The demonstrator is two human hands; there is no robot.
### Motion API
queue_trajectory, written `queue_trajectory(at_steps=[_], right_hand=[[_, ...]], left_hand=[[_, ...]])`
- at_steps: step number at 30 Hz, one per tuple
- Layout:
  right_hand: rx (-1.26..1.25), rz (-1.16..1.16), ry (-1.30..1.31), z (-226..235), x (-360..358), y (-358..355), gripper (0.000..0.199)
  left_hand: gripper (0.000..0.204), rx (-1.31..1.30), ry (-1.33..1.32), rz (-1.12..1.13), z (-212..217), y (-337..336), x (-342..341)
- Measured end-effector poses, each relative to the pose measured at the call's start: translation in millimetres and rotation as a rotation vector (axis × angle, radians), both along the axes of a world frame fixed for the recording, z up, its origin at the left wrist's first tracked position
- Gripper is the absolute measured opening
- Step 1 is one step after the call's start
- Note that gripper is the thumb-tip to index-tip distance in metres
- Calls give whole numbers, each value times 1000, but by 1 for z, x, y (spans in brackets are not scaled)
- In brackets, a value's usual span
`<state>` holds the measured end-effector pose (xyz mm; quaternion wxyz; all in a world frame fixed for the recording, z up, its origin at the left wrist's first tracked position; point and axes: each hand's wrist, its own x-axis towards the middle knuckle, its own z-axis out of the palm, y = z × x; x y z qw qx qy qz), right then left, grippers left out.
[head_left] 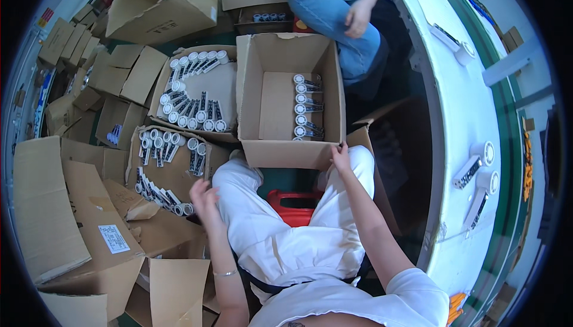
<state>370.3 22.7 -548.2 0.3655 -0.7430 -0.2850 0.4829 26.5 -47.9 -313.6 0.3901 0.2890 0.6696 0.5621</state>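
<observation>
An open cardboard box (286,155) stands in front of my knees, with a column of white, round-headed handheld items that look like small fans (307,103) along its right inner side. My right hand (340,159) pinches the near right corner of this box's rim. My left hand (205,200) is raised beside my left knee, fingers apart and holding nothing. Nearest to it is a shallow cardboard tray (179,175) with several of the same items. Behind that, a second shallow box (209,85) holds more of them, set in curved rows.
A white bench (456,118) runs along the right, with several loose items (482,187) on it. Opened cartons (101,225) crowd the left side. Across from me a person in jeans (340,34) sits by another box. A red stool (290,207) shows between my legs.
</observation>
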Motion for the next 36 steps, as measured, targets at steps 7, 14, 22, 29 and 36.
queue_trajectory(at_steps=[7,14,22,29,36], right_hand=[[-259,-82,99,26,-3,37,65],[-616,-89,92,-28,45,68,30],[-580,63,-216,5,6,79,28],[-558,68,-156,12,34,48,19],[-249,34,-143,174,25,-7,19]], left_hand=[[50,-298,-30,-266,-147,64,15],[66,-511,651,-360,-219,171,35],[41,-862,15,-385,-268,188,-25],[46,-573,61,-323,-191,175,5],[43,-259,-112,-153,-55,118,6]])
